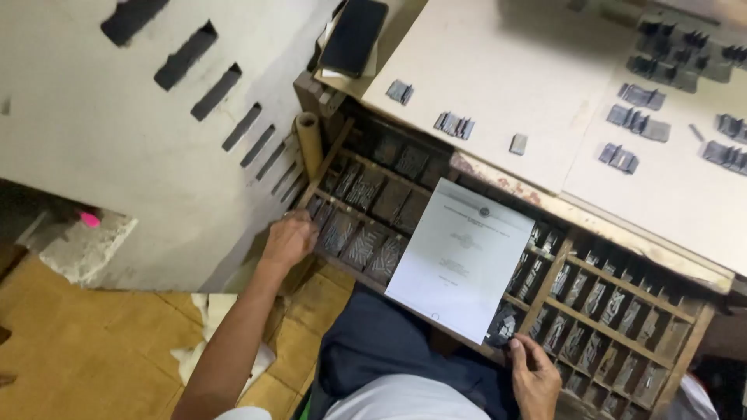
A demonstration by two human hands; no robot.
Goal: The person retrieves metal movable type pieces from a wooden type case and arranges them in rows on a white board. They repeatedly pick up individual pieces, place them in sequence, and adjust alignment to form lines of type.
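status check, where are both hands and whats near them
Left hand reaching into the far-left compartments of the wooden type case, fingers among metal sorts. Right hand at the case's near edge, grip unclear. White printed sheet lies across the case between them.

Your white sheet (461,257) lies over the dark brown type case (622,299); grey metal type (454,124), black phone (354,35).

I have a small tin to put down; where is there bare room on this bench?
Bare pale board lies between the small grey metal clusters and the black phone. The top right corner is crowded with metal pieces. The wooden compartment tray is full, partly under the white printed sheet.
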